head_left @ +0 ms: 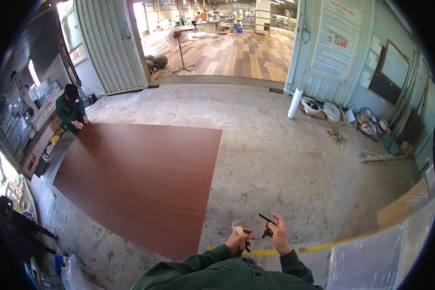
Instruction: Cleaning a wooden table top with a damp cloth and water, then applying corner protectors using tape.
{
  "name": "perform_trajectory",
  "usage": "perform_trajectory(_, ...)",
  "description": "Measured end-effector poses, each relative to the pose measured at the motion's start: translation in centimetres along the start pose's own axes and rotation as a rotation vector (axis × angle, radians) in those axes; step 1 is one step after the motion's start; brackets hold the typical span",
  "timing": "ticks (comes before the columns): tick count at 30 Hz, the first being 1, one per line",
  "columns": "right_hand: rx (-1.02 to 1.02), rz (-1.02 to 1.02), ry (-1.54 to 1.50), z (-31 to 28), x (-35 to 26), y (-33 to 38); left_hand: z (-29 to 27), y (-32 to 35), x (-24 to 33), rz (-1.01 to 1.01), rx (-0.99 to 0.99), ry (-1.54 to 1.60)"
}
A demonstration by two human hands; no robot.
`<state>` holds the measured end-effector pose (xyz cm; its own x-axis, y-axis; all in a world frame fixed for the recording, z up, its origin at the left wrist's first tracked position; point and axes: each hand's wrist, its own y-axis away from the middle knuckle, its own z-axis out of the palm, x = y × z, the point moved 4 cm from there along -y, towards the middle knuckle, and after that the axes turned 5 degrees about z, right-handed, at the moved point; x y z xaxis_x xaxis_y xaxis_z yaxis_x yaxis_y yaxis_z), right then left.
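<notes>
At the lower middle, my left hand (238,241) is closed with a cream-coloured roll of tape (239,231); a small dark thing shows below its fingers, too small to name. Just to the right, my right hand (279,233) is raised and grips a slim black tool (265,218), whose narrow end points up and left. Its exact kind cannot be made out. Left of both hands, a large reddish-brown sheet (150,179) lies on the concrete, touched by neither.
A co-worker (70,107) bends at the sheet's far left corner, beside a truck bed (38,116). Plastic-wrapped boards (367,261) stand at right. A white roll (295,103) and a fan (180,48) stand near the doorway. Another person (26,224) shows at lower left.
</notes>
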<state>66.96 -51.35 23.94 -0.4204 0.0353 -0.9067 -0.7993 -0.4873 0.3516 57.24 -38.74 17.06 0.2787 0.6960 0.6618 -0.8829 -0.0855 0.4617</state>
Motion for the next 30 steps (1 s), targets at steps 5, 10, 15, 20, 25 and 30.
perform_trajectory(5, -0.022, -0.082, 0.177, -1.4, -4.0, -12.6, 0.2, -7.9, 5.2, -0.058, -0.016, -0.025)
perform_trajectory(10, -0.151, -0.032, 0.266, -3.1, -10.3, -24.8, 1.2, -16.2, 14.3, 0.046, 0.011, -0.121)
perform_trajectory(15, -0.071, 0.104, 0.056, -5.9, -15.0, -34.0, 2.4, -23.0, 21.5, 0.172, 0.176, -0.014)
perform_trajectory(20, 0.045, 0.241, -0.130, -10.7, -15.8, -44.6, -2.2, -30.8, 27.5, 0.370, 0.423, -0.330)
perform_trajectory(25, 0.035, 0.286, -0.078, -14.2, -19.3, -57.3, -10.6, -39.0, 33.2, 0.465, 0.886, -0.734)
perform_trajectory(30, -0.115, 0.388, 0.148, -11.5, -23.6, -68.6, -20.1, -42.1, 34.9, 0.277, 1.243, -0.879)
